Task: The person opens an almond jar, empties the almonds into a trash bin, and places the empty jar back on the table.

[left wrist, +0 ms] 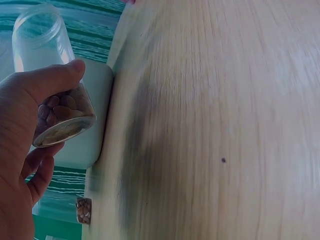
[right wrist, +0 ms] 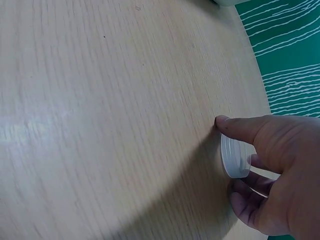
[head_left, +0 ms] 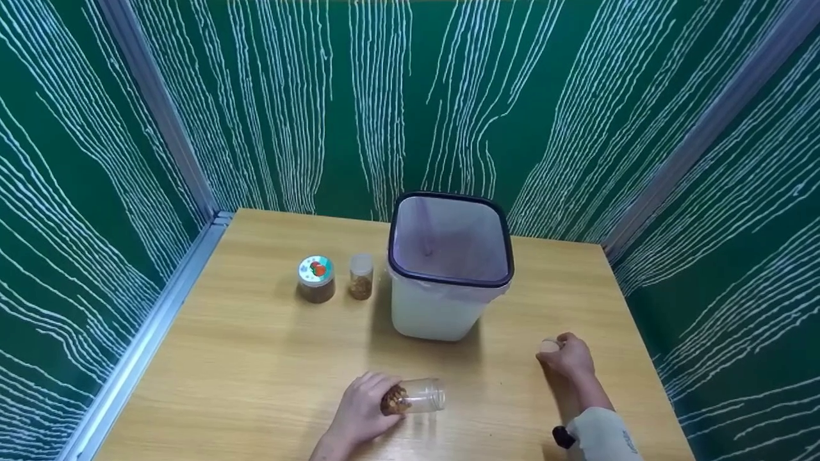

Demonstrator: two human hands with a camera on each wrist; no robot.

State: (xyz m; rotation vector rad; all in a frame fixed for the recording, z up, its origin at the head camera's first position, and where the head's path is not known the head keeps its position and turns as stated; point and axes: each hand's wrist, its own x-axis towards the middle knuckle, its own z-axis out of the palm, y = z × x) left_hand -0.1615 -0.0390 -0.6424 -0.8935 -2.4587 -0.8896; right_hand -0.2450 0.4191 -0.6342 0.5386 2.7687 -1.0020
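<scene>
My left hand (head_left: 365, 410) grips a clear jar (head_left: 424, 395) by its bottom end, thumb on one side and fingers round the other. Brown nuts (head_left: 395, 400) lie in the base. The jar is tipped on its side in the head view, its uncovered mouth facing right. In the left wrist view, the nuts show through the glassy wall below my thumb. Over at the right of the table, my right hand (head_left: 573, 358) pinches a round whitish lid (right wrist: 234, 156) between thumb and fingers, close to the tabletop.
A white bin (head_left: 435, 317) with a black rim and a plastic liner stands at the back middle. Left of it are a small white-capped bottle (head_left: 360, 282) with brown contents and a squat jar (head_left: 317, 288) with a colourful lid. Green walls enclose the wooden table (head_left: 256, 358).
</scene>
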